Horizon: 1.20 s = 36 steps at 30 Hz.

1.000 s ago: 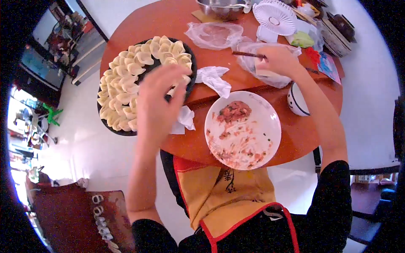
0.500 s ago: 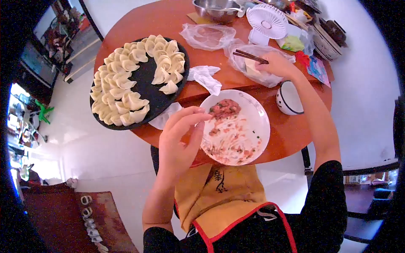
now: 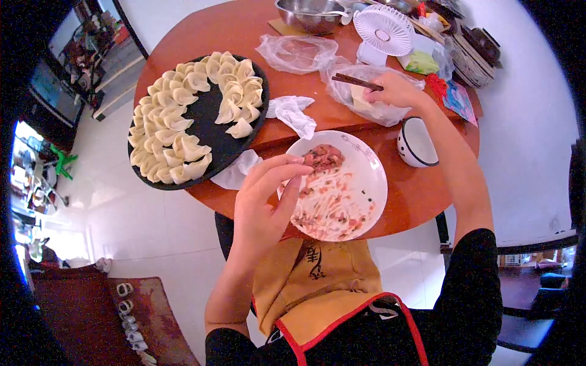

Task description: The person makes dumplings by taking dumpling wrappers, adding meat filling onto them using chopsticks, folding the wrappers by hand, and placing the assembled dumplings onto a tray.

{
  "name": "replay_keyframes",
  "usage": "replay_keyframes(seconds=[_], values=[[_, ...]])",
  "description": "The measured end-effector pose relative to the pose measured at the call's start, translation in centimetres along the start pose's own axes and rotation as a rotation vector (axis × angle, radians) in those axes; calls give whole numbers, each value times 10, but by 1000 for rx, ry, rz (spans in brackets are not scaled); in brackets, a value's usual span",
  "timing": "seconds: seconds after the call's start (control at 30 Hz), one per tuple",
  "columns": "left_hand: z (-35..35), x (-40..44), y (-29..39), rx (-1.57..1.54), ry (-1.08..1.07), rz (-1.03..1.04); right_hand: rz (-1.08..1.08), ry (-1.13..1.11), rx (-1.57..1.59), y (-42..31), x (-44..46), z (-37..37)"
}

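Note:
My left hand (image 3: 264, 201) is over the left rim of a white plate (image 3: 366, 201), its fingers curved and thumb apart, holding nothing visible. Pinkish minced filling (image 3: 323, 157) lies in that plate. Dark chopsticks (image 3: 357, 82) are gripped in my right hand (image 3: 397, 93), which is at a clear plastic bag (image 3: 381, 113) with pale wrappers (image 3: 361, 96) in it. Folded dumplings (image 3: 160, 131) ring much of a round black tray (image 3: 213, 131) on the left.
Crumpled tissues (image 3: 293, 114) lie between tray and plate. A white enamel cup (image 3: 417, 143) stands right of the plate. At the back are a metal bowl (image 3: 311, 18), another plastic bag (image 3: 296, 53) and a small white fan (image 3: 383, 30). The wooden table's edge (image 3: 403, 227) curves near me.
My left hand has come back from the tray to the plate's left side, and a dumpling shows at the tray's inner row. My right hand stays at the bag with the chopsticks.

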State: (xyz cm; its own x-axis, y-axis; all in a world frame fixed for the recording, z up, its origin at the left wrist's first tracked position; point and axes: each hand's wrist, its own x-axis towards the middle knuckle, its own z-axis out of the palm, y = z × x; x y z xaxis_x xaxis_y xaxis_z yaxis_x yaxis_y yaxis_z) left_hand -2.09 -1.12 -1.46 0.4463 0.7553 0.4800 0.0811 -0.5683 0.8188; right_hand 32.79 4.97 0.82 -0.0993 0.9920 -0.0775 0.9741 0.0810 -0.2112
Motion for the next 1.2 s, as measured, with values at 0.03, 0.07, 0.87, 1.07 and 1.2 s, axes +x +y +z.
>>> replay_keyframes(seconds=[0.03,0.07,0.87,1.07,1.2], values=[[0,1,3,-5,-19,-19,12,-26,15,2,2,1],[0,2,4,-10,-38,-37,25,-51,30,3,3,1],[72,100,-48,-294,-293,-244,-19,-76,243,4,9,-12],[124,159,-74,-66,-316,-333,60,-97,347,-4,8,-18],[138,173,-83,56,-268,-277,44,-59,389,1,10,-11]])
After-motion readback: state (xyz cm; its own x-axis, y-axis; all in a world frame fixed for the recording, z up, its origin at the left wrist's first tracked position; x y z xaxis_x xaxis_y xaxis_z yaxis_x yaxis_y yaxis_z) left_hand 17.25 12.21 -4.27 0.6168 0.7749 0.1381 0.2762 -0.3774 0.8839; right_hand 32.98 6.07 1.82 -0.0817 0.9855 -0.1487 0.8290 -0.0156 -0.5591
